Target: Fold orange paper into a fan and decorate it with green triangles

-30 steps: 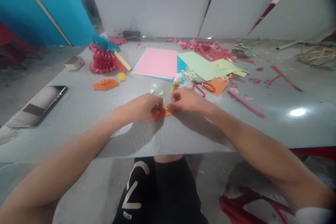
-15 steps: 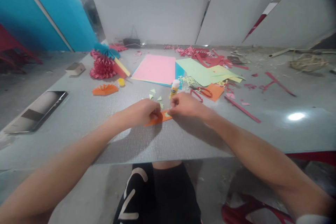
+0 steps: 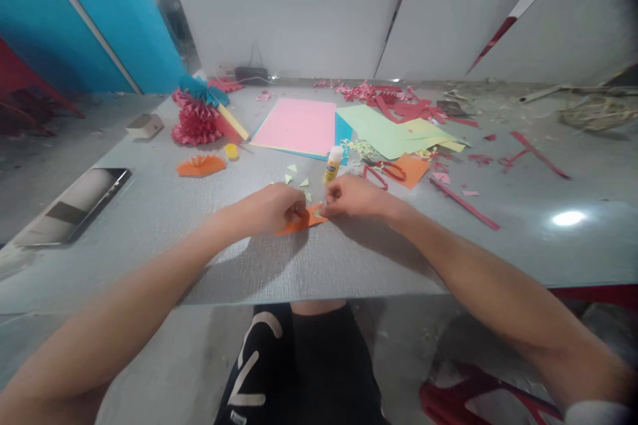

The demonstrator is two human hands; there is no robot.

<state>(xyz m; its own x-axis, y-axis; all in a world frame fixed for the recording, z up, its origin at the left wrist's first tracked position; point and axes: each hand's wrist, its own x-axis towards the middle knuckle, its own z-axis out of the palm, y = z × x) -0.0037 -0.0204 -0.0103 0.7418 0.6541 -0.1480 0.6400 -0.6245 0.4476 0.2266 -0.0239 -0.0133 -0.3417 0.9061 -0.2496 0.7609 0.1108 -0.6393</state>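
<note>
Orange paper, a short strip (image 3: 312,217), lies on the bench (image 3: 269,279) near its front edge, pinched in the left hand's (image 3: 279,207) grip. At its other end the right hand's (image 3: 349,196) fingers bunch beside a pale green piece (image 3: 318,214); whether they pinch anything, I cannot tell. Just beyond stands a capped glue stick (image 3: 333,166), with green triangles (image 3: 304,183) to its left and red-handled scissors (image 3: 375,177) to its right. Farther back lies a pink sheet (image 3: 298,125).
</note>
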